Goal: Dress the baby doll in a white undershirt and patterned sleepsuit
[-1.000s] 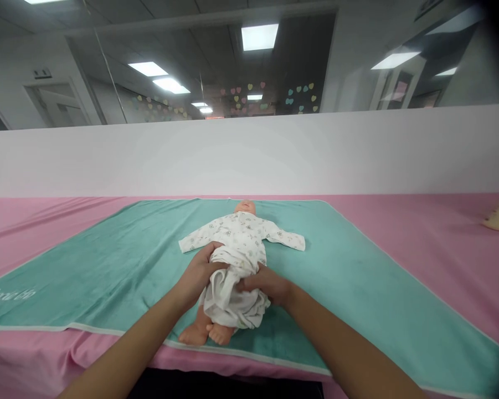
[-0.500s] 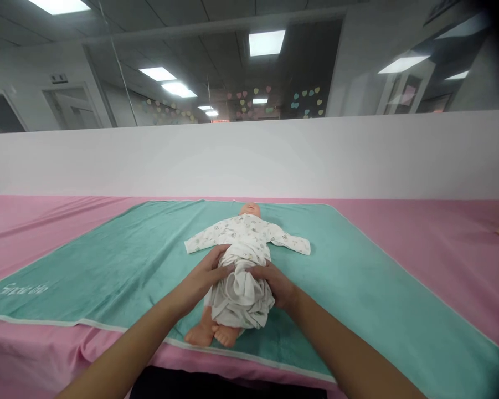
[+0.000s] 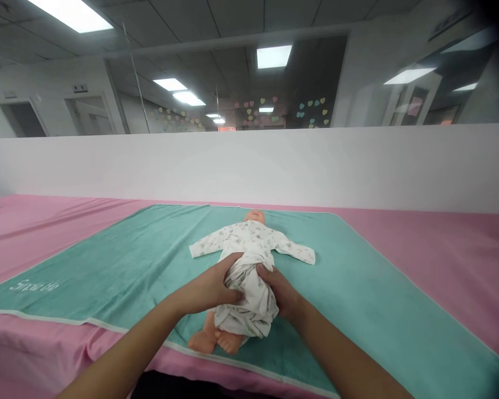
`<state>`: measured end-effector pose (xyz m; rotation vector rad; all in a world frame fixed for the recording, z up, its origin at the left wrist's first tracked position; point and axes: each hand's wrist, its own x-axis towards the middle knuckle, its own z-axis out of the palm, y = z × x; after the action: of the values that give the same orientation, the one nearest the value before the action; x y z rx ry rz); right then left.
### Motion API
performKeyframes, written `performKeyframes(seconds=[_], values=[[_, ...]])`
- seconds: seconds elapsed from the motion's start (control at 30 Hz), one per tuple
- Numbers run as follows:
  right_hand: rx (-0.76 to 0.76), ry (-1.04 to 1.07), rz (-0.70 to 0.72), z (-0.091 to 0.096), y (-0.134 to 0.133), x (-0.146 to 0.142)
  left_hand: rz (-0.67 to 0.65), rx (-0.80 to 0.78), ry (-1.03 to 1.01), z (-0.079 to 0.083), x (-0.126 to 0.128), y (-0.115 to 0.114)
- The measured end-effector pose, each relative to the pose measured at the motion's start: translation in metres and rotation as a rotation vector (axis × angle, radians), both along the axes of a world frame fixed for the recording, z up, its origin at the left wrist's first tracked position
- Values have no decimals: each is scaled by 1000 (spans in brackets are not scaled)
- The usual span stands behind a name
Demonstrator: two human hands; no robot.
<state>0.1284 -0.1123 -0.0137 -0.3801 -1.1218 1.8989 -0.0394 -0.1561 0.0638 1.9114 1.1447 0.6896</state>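
Note:
A baby doll (image 3: 253, 217) lies on its back on a teal towel (image 3: 141, 260), head away from me, bare feet (image 3: 216, 341) toward me. It wears a white printed top (image 3: 253, 239) with sleeves spread out. A white cloth (image 3: 251, 299) is bunched around its hips and legs. My left hand (image 3: 211, 285) grips the cloth on the doll's left side, fingers curled into the fabric. My right hand (image 3: 280, 291) presses and holds the cloth on the other side, thumb on top.
The towel lies on a pink sheet (image 3: 440, 249) that covers a long table. A white partition wall (image 3: 274, 166) runs behind it, with glass above. The table's near edge (image 3: 108, 354) is just below the doll's feet.
Both hands have shifted up the doll and drawn closer together, gathering the white cloth higher around its waist. The view has tilted slightly, so the doll sits lower and further right.

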Motion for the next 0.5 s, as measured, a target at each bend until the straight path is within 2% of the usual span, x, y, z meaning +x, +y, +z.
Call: performKeyframes(seconds=[0.07, 0.17, 0.3, 0.37, 0.43, 0.5], values=[[29, -32, -25, 1, 0, 0, -29, 35, 32, 5, 4, -1], [105, -106, -59, 3, 1, 3, 72, 172, 66, 3, 11, 4], [275, -213, -14, 8, 1, 7, 254, 358, 141, -14, 13, 17], [322, -344, 48, 11, 0, 8, 316, 412, 207, -24, 9, 19], [360, -516, 79, 12, -3, 6, 384, 443, 330, -30, 5, 17], [460, -652, 37, 12, -6, 4, 440, 451, 491, -33, 1, 9]])
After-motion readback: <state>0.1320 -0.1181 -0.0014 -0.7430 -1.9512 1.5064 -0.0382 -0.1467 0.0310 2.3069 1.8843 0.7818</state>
